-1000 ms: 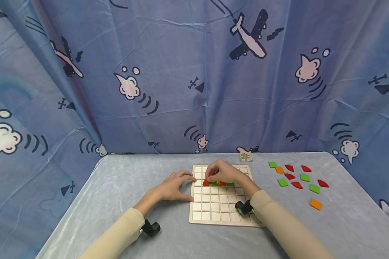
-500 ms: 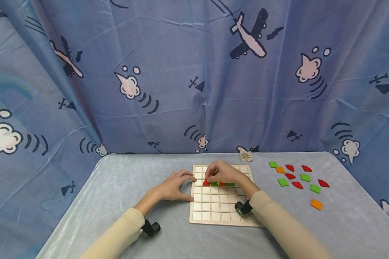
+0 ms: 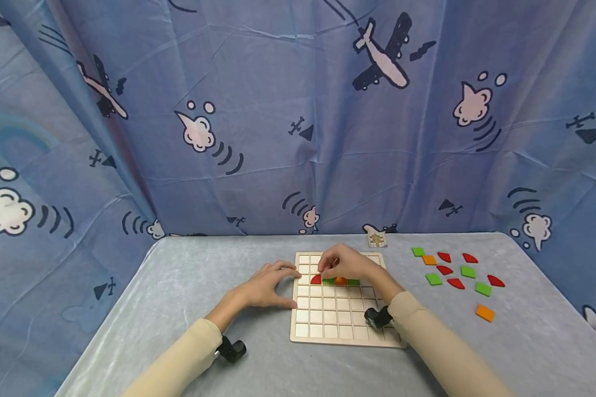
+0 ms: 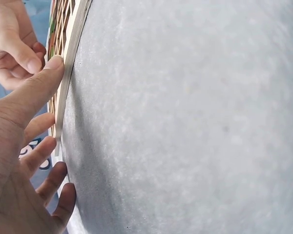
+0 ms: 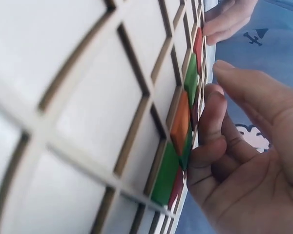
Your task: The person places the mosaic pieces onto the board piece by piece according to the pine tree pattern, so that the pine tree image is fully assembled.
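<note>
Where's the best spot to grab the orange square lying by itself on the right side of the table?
Probably by two opposite edges, pinched from above by the right hand. The orange square is thin and lies flat, so its edges seem the likeliest hold, and nothing touches them.

The blue curtain [image 3: 258, 66] is patterned with planes; the beige board [image 3: 330, 317] is gridded; pieces [image 3: 467, 272] are coloured red, green and orange.

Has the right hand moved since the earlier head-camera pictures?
Yes: the right hand has shifted slightly rightward against the board, away from the red piece at the row's left end.
</note>
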A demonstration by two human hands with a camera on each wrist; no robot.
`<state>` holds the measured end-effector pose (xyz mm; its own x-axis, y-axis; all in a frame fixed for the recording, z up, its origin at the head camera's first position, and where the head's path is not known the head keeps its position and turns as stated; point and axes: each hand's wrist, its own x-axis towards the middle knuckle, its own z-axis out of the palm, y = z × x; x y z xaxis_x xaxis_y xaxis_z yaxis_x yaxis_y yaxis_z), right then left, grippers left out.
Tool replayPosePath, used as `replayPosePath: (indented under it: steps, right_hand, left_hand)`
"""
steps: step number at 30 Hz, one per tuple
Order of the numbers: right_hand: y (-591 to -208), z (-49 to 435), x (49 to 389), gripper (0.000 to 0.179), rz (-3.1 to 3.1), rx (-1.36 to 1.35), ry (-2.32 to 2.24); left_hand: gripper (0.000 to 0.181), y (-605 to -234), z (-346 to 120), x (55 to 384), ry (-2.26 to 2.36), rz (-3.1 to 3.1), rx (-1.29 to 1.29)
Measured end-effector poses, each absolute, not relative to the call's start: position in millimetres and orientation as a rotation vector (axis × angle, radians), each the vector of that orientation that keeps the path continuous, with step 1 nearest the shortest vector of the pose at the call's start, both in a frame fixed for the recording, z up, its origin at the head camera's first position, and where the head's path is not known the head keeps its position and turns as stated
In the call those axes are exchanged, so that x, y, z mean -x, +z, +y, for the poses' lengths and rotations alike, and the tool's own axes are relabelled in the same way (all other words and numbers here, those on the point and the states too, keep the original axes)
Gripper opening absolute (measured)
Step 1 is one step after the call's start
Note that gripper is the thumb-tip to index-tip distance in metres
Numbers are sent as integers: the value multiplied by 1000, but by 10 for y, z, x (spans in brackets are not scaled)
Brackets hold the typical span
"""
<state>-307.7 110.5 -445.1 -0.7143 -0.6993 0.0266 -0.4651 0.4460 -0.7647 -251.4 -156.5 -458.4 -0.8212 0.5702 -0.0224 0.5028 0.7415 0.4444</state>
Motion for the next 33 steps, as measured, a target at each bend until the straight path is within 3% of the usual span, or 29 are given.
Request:
replayPosePath:
  steps: [18,33]
  right_hand:
    - [-4387,1852,2984,21,2535,866,-1187]
    - [-4339,2558,2755,26,2679,596,-1169]
  left_hand:
    - [67,-4555,-1549,2496,634,2779,-863]
    - [67,-4572,-1544,2496,633,2783,-850]
